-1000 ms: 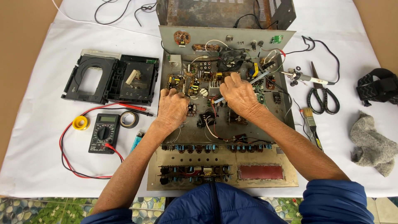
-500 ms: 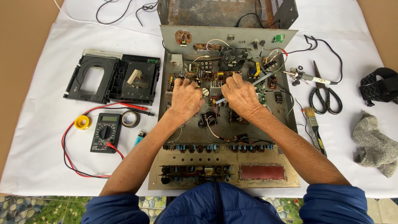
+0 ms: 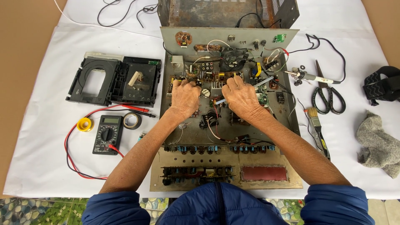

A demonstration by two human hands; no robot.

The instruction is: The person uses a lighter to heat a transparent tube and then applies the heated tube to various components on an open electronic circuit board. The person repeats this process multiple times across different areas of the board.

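Both hands down inside an opened metal chassis [image 3: 189,137] crowded with circuit boards, wires and small parts, sitting mid-bench on a white sheet [image 3: 41,137]. Left hand [image 3: 185,98] palm-down, fingers curled onto the components at the upper left of the board area [image 3: 210,77], knuckles up; closed loosely over the parts, though exactly what lies under the fingertips cannot be made out. Right hand [image 3: 239,96] likewise palm-down just beside it, fingers bent onto the board, gripping a slim pale-blue tool [image 3: 220,101] whose end pokes out below the thumb side, toward the left hand. Hands near each other but apart, with a white round part and a black wound coil [image 3: 208,121] in the gap and just below.

At the chassis front edge, nearest the body, a row of knob shafts and a dark red panel [image 3: 264,173]. Rusty metal cover [image 3: 227,12] standing behind the chassis.

Off to the left on the sheet: a black disc-drive mechanism [image 3: 114,81], a black multimeter [image 3: 107,134] with red and black leads, a roll of black tape [image 3: 132,120] touching the meter's upper corner, a yellow roll [image 3: 85,124] just left of it.

Off to the right: a soldering iron [image 3: 312,77], black-handled scissors [image 3: 329,98], a small paintbrush [image 3: 317,129], a grey cloth [image 3: 377,143], a black strap [image 3: 381,85] near the bench edge.

Blue padded sleeves at the bottom of the view.
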